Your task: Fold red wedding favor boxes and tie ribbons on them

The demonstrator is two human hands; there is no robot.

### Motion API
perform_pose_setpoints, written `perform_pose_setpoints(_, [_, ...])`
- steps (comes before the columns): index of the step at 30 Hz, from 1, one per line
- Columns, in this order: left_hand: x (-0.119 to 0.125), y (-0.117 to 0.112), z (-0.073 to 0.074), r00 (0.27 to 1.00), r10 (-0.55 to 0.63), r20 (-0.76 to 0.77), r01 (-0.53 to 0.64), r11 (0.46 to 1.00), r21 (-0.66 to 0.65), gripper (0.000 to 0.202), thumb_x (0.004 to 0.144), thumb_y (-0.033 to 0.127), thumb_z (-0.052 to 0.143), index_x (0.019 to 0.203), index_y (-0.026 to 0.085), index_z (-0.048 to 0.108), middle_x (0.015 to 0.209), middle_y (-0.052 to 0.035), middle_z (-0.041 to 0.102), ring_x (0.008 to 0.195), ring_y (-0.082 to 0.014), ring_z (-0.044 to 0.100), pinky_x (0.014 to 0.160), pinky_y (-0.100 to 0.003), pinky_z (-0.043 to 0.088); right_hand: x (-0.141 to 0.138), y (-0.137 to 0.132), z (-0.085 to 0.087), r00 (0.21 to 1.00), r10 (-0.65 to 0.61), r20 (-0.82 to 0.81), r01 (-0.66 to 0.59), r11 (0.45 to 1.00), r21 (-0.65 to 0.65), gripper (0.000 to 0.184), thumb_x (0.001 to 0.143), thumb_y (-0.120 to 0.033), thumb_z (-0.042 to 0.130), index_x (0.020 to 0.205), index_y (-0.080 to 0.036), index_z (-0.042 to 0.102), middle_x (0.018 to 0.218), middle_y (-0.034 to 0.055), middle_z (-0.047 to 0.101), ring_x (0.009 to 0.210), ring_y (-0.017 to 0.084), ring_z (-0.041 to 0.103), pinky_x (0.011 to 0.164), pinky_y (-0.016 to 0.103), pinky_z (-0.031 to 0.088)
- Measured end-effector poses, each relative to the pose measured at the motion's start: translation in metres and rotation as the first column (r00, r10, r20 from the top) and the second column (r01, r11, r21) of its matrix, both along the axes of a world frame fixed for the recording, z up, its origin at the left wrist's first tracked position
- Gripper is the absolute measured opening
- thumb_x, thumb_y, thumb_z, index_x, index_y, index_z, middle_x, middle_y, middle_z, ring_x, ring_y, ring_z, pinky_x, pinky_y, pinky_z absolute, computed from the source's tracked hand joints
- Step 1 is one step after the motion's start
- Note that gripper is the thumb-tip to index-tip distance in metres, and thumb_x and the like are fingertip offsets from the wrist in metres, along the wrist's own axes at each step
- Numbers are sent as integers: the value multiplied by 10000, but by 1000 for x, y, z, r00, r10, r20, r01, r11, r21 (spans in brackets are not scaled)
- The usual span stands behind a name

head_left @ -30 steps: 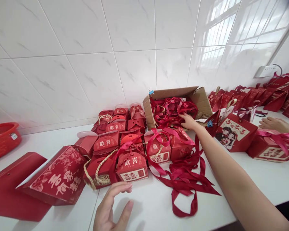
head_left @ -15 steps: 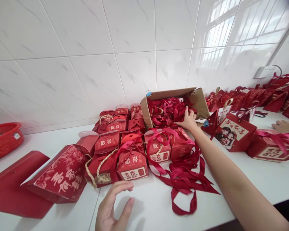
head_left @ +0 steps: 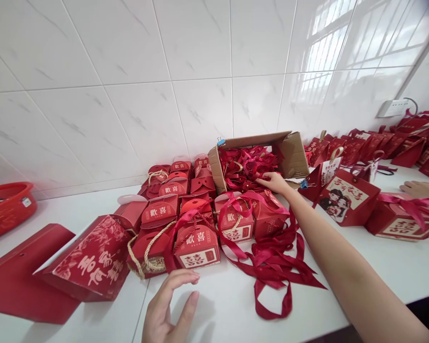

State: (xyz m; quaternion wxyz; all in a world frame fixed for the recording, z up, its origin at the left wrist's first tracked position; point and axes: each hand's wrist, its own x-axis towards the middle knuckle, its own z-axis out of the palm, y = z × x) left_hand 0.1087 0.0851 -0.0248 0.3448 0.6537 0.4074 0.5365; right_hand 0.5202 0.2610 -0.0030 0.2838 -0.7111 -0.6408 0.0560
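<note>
My right hand (head_left: 276,183) reaches into a tipped cardboard box (head_left: 293,153) at the back of the white counter (head_left: 396,267). Its fingers rest on the tangle of red ribbons (head_left: 248,166) spilling from the box, and they look pinched on something I cannot make out. My left hand (head_left: 169,307) hovers open near the front edge, fingers spread, just in front of a small red gift box (head_left: 197,244) with a red ribbon. A loose heap of red ribbons (head_left: 273,267) lies beside my right forearm.
Several small red gift boxes (head_left: 171,190) stand in rows against the tiled wall. Larger red bags (head_left: 89,259) lie at the left, and a red basket (head_left: 5,207) at the far left. More red boxes (head_left: 346,195) and another person's hand (head_left: 420,189) are at the right.
My right hand moved about inside the cardboard box, rising onto the ribbons and then dropping back toward the box's front lip. My left hand stayed in place.
</note>
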Motion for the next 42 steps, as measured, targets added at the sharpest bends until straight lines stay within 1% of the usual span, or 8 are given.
perform_pose_setpoints(6, [1,-3,3,999,16,42,-14,999,-45,128,826,336,668,915,244,681,972,-34,650,946,-190,605,885,-251,473,-5,3,4,999,13,33,-15,998,60,252,943,-364,581,1040,-139,640,1049,60,661,938,173,640,859,381,537])
perform_pose_setpoints(13, [3,-5,5,996,30,86,-25,997,-69,136,824,352,676,896,237,683,947,-36,653,935,-187,605,874,-241,477,1,-5,16,923,-384,-37,383,902,198,372,948,-434,464,1133,-196,682,1313,139,572,1238,340,504,999,543,407])
perform_pose_setpoints(16, [3,-4,4,996,26,85,-22,998,-55,129,826,349,675,901,244,682,943,-28,655,930,-179,606,874,-234,474,5,-7,20,909,-417,-30,416,896,157,436,948,-457,414,1215,-210,655,1291,153,600,1200,352,545,989,544,400])
perform_pose_setpoints(22, [4,-4,3,997,31,69,-28,998,-50,125,830,346,669,908,250,681,944,-22,658,926,-173,610,870,-229,473,6,-8,18,937,-346,47,344,937,59,571,931,-546,425,1269,-124,607,1155,223,668,1135,395,592,1016,602,330])
perform_pose_setpoints(26, [5,-3,4,997,41,67,-37,998,-48,132,822,348,675,898,241,687,939,-31,663,918,-179,615,864,-238,479,0,-13,22,957,-282,66,272,954,125,782,790,-585,633,1406,-131,475,1355,266,529,1245,480,475,980,672,337])
perform_pose_setpoints(29, [5,-4,5,997,50,58,-48,998,-37,137,815,349,680,885,232,692,923,-40,669,902,-188,621,854,-252,491,-7,-14,27,989,-97,111,73,976,208,628,801,-348,665,1396,-225,504,1489,130,439,1373,371,380,1086,550,344])
perform_pose_setpoints(32, [4,-4,7,998,49,44,-48,998,-29,131,817,342,678,878,228,693,902,-44,671,889,-191,626,840,-259,502,-14,-11,28,986,106,131,-132,968,211,317,859,-224,561,1145,-254,696,1300,33,635,1253,235,548,1074,369,425])
perform_pose_setpoints(42, [2,-4,6,998,1,63,0,1000,-26,85,832,289,661,882,226,690,892,-42,659,895,-187,620,851,-262,505,-18,-2,16,986,152,62,-161,967,199,423,827,-343,668,1218,-179,679,1209,111,689,1138,311,640,997,426,491])
